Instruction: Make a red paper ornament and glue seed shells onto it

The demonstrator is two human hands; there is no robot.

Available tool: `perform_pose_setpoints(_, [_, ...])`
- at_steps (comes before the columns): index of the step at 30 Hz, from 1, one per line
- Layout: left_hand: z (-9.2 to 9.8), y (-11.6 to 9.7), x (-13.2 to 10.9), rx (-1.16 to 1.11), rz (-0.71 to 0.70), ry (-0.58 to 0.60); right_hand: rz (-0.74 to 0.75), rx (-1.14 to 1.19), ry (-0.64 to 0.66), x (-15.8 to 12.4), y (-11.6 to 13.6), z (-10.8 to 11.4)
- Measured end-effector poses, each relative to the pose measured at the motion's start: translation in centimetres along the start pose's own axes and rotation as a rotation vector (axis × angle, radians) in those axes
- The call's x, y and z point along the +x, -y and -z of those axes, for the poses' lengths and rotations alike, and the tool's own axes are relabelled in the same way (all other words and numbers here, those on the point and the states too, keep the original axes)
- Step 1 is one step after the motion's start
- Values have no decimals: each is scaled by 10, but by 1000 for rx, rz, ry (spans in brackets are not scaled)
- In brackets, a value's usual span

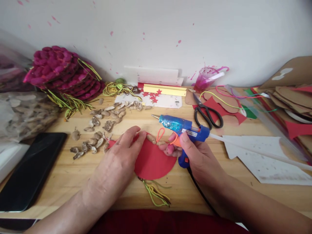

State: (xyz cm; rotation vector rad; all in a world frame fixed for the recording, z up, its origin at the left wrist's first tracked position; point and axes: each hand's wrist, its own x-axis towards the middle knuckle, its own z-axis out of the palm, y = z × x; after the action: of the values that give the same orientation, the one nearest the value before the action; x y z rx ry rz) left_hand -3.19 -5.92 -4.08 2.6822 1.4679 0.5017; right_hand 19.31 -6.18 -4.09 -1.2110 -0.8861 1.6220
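Note:
A round red disc (pixel 156 162) lies on the wooden table, with peanut shells (pixel 151 139) along its upper edge. An orange loop (pixel 160 134) rises from that edge, and yellow-green and dark yarn tails (pixel 157 193) hang out below. My left hand (pixel 122 149) is closed over the disc's upper left edge; what lies under its fingertips is hidden. In my right hand (pixel 195 152) is a blue glue gun (pixel 175 124), wrapped by the fingers, nozzle pointing left above the disc. Some right fingertips reach down to a peanut shell (pixel 161 143) on the edge.
Loose peanut shells (pixel 97 141) are scattered at left, near a black phone (pixel 34 169) and stacked magenta pieces (pixel 65 71). Black scissors (pixel 207 112), red stars (pixel 153 97) and a pink-stained cup (pixel 204 78) are behind. White paper (pixel 265 159) and cardboard pieces (pixel 292 104) lie right.

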Motion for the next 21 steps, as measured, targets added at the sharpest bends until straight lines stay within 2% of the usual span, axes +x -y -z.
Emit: perform_pose_setpoints(21, [4, -1, 4, 19, 8, -7, 24, 16, 26, 4, -3, 1])
